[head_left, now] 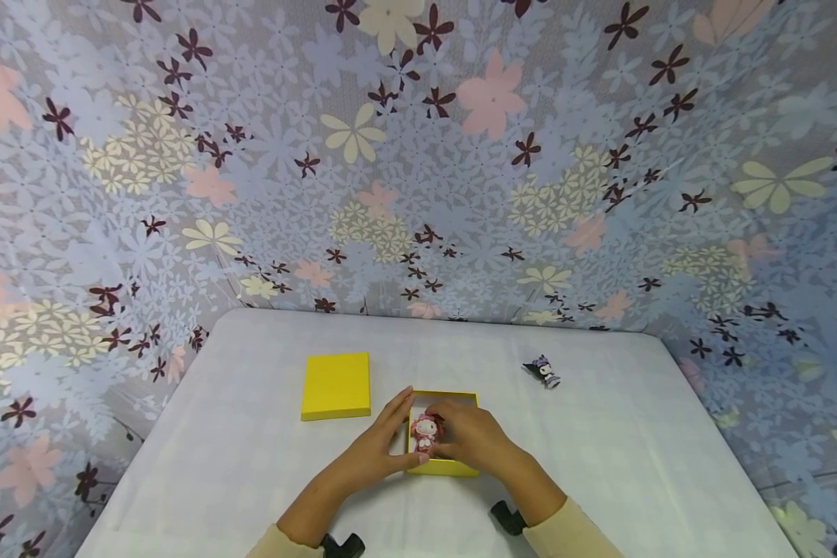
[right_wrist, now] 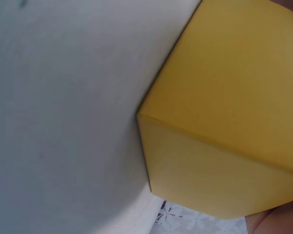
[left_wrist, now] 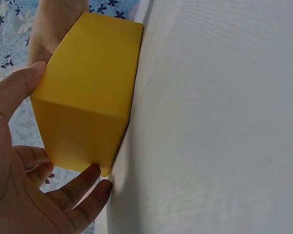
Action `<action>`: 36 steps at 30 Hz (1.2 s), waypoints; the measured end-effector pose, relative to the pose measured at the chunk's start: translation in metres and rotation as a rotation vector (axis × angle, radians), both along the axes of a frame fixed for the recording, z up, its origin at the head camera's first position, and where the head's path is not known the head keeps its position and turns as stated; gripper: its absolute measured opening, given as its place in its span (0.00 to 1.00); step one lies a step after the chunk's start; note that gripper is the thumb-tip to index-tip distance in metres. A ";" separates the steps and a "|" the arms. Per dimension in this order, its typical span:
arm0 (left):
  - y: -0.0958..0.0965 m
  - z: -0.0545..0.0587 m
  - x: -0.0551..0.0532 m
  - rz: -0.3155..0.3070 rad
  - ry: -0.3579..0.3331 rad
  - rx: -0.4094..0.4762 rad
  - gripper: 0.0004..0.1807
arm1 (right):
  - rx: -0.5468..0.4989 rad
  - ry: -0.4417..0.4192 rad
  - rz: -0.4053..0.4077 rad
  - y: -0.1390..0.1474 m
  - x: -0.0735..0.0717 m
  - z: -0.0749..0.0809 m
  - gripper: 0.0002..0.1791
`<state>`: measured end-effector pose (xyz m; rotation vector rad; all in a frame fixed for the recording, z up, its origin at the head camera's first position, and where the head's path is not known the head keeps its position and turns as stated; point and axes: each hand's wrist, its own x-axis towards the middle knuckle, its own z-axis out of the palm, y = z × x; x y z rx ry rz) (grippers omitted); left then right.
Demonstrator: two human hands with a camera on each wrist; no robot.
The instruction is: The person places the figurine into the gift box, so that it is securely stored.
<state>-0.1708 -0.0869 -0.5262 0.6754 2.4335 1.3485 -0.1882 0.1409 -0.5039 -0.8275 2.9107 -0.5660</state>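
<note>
An uncovered yellow box [head_left: 453,468] stands on the table near its front middle. My left hand [head_left: 373,449] holds the box at its left side, fingers along the side wall and thumb at the near rim. In the left wrist view, its fingertips touch the yellow side of the box [left_wrist: 83,131]. My right hand [head_left: 477,438] reaches over the box's right side and pinches a small pink-and-white character figurine [head_left: 425,432] between thumb and fingers. The figurine is upright within the box opening in the head view. In the right wrist view, the box [right_wrist: 224,97] hides most of that hand.
A yellow lid [head_left: 335,385] lies on the white-covered table [head_left: 635,449] to the left of the box, further back. A small black-and-purple figurine [head_left: 544,371] lies at the back right. Flower-patterned fabric [head_left: 418,194] rises behind the table.
</note>
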 end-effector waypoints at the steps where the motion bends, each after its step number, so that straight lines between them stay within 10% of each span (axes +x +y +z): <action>1: 0.000 0.000 0.000 0.000 -0.001 -0.001 0.54 | 0.001 0.002 0.003 0.000 0.000 0.000 0.32; 17: 0.000 0.000 -0.002 -0.003 0.005 -0.010 0.54 | -0.018 -0.037 0.022 0.005 -0.001 0.003 0.37; 36: 0.001 -0.004 -0.005 0.007 0.006 -0.025 0.53 | -0.360 -0.152 -0.003 0.017 -0.003 -0.001 0.33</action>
